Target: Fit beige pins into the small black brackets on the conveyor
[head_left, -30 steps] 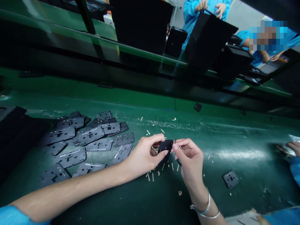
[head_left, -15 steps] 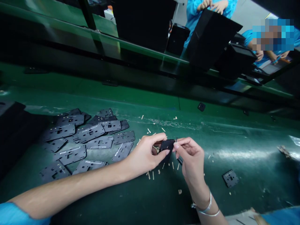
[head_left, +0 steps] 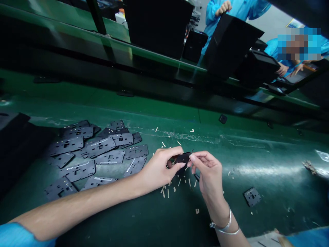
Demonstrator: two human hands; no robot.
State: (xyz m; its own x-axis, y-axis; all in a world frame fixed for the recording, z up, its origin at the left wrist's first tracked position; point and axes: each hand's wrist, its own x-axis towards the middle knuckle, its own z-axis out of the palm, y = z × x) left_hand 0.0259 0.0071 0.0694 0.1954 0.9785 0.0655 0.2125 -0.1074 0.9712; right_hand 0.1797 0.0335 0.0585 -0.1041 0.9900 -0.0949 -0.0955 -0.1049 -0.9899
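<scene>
My left hand [head_left: 160,168] and my right hand [head_left: 209,169] pinch a small black perforated plate [head_left: 183,158] between their fingers, above a green conveyor belt [head_left: 231,171]. Part of the plate is hidden by my fingers. Pale slivers [head_left: 174,187] are scattered on the belt beneath my hands. A small black strip [head_left: 196,177] lies just below my right fingers. Left of my left hand is a loose heap of similar black plates [head_left: 97,148]. Thin metal bangles [head_left: 223,226] circle my right wrist.
A single black plate [head_left: 252,196] lies on the belt to the right. A dark stack [head_left: 15,144] stands at the left edge. Beyond the belt, large black panels [head_left: 228,44] stand on a green-edged shelf [head_left: 154,55], with blue-sleeved co-workers [head_left: 221,17] behind them.
The black plate has tilted flatter between my fingers, and less of it now hangs below them. The far co-worker's hands have shifted.
</scene>
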